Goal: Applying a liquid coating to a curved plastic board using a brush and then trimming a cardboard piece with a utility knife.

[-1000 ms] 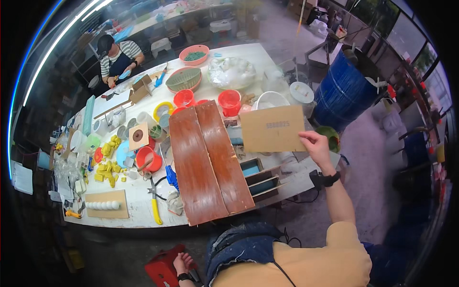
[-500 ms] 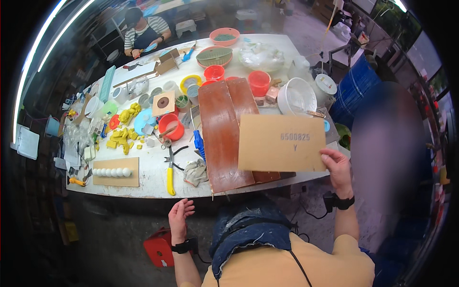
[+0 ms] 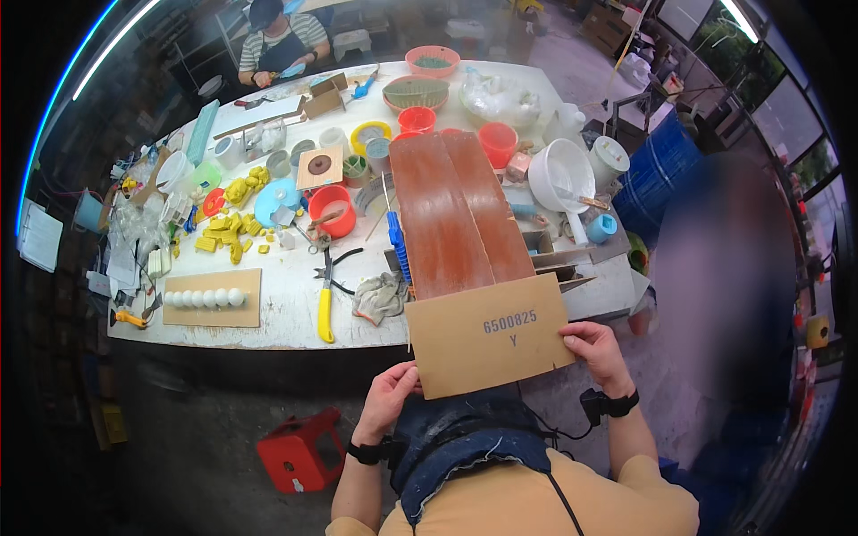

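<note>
A flat brown cardboard sheet [image 3: 487, 362] with dark print on it is held tilted over the table's front edge, in front of my body. My right hand [image 3: 601, 355] pinches its right edge between thumb and fingers. At its lower left edge my left hand [image 3: 390, 398] is closed, fingertips on the cardboard. Behind the sheet, reddish-brown curved boards [image 3: 460, 214] lie on the table; the sheet covers their near end. A grey-white cloth glove [image 3: 379, 298] and yellow-handled pliers [image 3: 326, 304] lie to the left of the boards.
On the white table [image 3: 295, 317] are a board with a row of white balls [image 3: 206, 297], yellow lumps [image 3: 223, 232], red bowls [image 3: 332, 211] and a white long-handled pot [image 3: 561, 174]. A red stool [image 3: 302, 449] stands on the floor. Across the table sits a co-worker [image 3: 281, 45].
The cardboard has come down and left, toward my body, uncovering the right side of the boards. My left hand has risen from below the table edge and closed on the sheet's left edge.
</note>
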### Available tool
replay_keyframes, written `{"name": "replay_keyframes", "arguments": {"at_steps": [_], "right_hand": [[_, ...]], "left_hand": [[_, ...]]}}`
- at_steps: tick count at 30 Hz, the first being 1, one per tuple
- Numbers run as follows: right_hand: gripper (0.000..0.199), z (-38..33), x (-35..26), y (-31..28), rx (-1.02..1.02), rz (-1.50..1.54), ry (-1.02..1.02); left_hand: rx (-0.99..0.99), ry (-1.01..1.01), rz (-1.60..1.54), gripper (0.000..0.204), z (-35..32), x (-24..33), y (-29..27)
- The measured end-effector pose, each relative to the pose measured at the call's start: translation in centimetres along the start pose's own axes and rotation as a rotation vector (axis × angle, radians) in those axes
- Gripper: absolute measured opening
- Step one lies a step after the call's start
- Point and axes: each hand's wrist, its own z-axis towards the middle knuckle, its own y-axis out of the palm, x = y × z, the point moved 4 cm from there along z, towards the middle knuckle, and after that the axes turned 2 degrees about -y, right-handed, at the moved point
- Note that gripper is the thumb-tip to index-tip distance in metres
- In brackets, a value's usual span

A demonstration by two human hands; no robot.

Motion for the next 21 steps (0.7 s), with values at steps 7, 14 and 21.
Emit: {"name": "replay_keyframes", "arguments": {"at_steps": [7, 14, 21], "right_hand": [[0.016, -1.0, 0.8, 6.1, -0.275, -0.171, -0.003], [0.017, 2.6, 3.0, 13.1, -0.522, -0.09, 0.095], [0.018, 4.5, 5.3, 20.2, -0.811, -0.309, 0.084]], "left_hand": [[0.198, 0.108, -0.079, 0.029, -4.6, -0.3, -2.9], [0.575, 0.243, -0.096, 0.026, -12.5, -0.7, -7.5], [0.91, 0.372, -0.219, 0.025, -19.5, -4.5, -7.3]]}}
